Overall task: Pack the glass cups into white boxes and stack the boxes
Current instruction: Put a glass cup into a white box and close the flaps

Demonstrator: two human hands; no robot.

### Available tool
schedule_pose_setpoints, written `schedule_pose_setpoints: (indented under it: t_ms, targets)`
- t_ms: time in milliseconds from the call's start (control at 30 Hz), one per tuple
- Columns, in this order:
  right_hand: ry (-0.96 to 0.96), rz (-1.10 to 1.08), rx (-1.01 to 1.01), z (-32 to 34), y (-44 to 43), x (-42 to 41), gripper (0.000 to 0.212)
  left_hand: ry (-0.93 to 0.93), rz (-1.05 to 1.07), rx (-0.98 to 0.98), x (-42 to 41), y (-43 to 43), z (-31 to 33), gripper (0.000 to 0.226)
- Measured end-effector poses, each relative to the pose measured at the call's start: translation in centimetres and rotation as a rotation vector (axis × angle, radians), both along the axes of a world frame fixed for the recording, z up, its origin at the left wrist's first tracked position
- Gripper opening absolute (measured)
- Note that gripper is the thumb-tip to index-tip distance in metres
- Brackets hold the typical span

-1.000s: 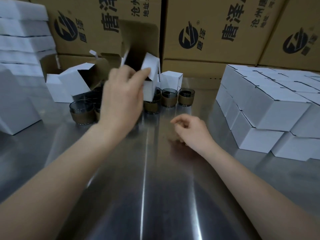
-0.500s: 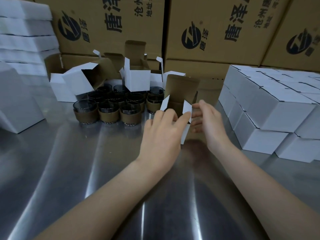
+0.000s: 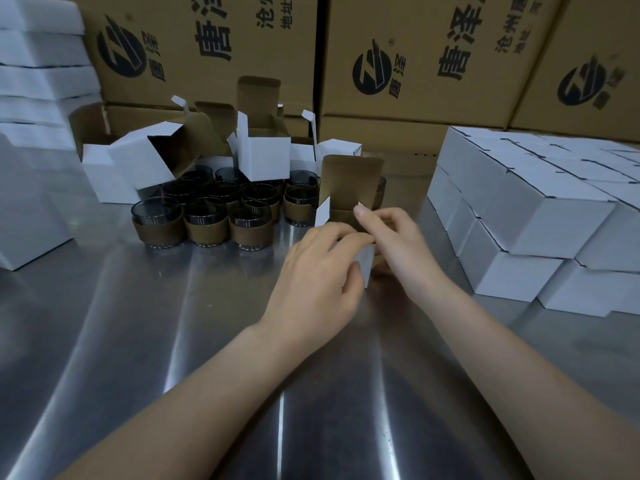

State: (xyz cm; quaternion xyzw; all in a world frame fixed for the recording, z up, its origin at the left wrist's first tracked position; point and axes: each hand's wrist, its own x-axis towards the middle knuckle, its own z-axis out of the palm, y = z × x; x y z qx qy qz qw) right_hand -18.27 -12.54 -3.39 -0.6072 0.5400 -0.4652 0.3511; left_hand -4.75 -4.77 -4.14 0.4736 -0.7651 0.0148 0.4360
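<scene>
A small white box [image 3: 349, 188] with a brown inside stands on the steel table, its lid flap up. My left hand [image 3: 318, 271] grips its near left side. My right hand [image 3: 394, 244] holds its right side, with a finger on a side flap. I cannot see what is inside the box. Several glass cups [image 3: 207, 213] with brown sleeves cluster behind to the left. Three open white boxes [image 3: 266, 157] stand among and behind the cups. A stack of shut white boxes [image 3: 540, 216] sits at the right.
Large brown cartons [image 3: 415, 60] line the back. Flat white box blanks [image 3: 38, 71] are piled at the far left, above a white block [image 3: 27, 216]. The steel table [image 3: 173, 341] stretches toward me.
My left hand brought an open box from the back group to the table's middle. My right hand came up and took its right side; now a finger presses a flap.
</scene>
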Motion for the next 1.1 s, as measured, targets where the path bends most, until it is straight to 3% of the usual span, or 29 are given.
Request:
schedule_pose_setpoints:
  t_ms: [167,300,500,767,1100]
  targets:
    - [0.010,-0.017,-0.035,0.5,0.4,0.4,0.058,0.119,0.135,-0.115,0.1,-0.3,-0.1,0.031]
    - [0.024,-0.065,-0.128,0.7,0.5,0.7,0.061,0.159,0.158,0.048,0.5,-0.7,0.1,0.036]
    - [0.050,-0.091,-0.136,0.7,0.4,0.3,0.043,0.113,0.120,0.240,0.7,-1.3,-0.2,0.042]
    - [-0.036,-0.145,-0.148,1.0,0.6,0.6,0.026,0.190,0.099,0.256,0.8,-1.6,-0.3,0.056]
    - [-0.044,-0.132,-0.186,1.2,0.8,0.3,0.029,0.508,0.055,0.411,0.4,-1.3,-0.1,0.075]
